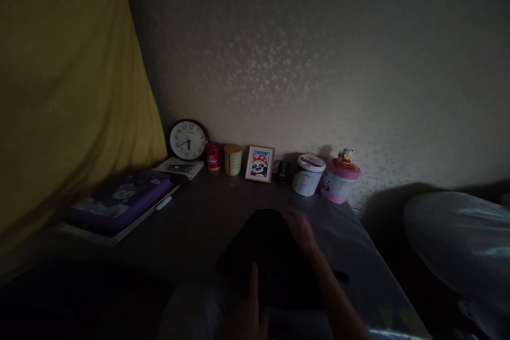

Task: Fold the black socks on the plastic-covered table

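Note:
A black, cloth-like thing lies on the grey-covered table in front of me; in the dim light I cannot make out its exact kind. My right hand reaches along its upper right edge and touches it there. The fingers of that hand are blurred, so their grip is unclear. Low in the view, my left hand is over the near part of the black thing, its index finger stretched out and pointing forward. Nothing shows in the left hand. A small dark object lies just right of my right forearm.
Along the wall stand a clock, a red can, a yellow-lidded jar, a panda picture frame, a white tub and a pink tub with a figurine. At left lies a purple case beside the yellow curtain.

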`<act>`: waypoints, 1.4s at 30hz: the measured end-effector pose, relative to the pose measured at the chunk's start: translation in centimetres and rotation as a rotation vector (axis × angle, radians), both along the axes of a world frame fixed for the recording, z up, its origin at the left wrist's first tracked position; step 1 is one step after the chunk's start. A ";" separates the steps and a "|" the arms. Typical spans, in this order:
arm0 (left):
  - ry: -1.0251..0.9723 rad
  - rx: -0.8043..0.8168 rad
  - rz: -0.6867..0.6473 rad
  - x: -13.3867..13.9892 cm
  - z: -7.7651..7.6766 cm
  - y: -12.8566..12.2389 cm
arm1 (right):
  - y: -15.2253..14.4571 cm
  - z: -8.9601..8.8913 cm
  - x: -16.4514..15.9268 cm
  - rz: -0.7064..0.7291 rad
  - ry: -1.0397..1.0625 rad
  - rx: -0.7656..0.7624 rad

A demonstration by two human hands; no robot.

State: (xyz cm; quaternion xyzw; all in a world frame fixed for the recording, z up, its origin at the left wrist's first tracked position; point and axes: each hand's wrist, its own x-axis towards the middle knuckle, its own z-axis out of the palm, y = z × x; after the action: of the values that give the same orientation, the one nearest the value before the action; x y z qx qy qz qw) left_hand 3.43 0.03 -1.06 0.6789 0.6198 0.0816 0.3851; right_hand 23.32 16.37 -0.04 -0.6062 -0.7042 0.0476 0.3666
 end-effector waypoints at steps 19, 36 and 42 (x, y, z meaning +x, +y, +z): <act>-0.003 0.104 0.047 0.1 0.6 -0.8 | -9.8 -0.1 3.7 -0.109 0.625 -0.242; -0.046 0.075 0.037 -0.3 -0.1 -0.6 | -9.8 5.4 -1.4 0.074 0.868 -0.356; -0.122 0.063 0.025 -0.5 -0.4 -0.4 | -7.5 6.7 -4.9 0.152 0.898 -0.365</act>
State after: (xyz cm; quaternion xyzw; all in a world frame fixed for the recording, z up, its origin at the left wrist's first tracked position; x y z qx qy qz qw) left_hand 2.88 -0.33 -1.45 0.6766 0.6006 0.1471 0.3998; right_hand 18.44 8.86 6.65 -0.5271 -0.4990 0.4537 0.5171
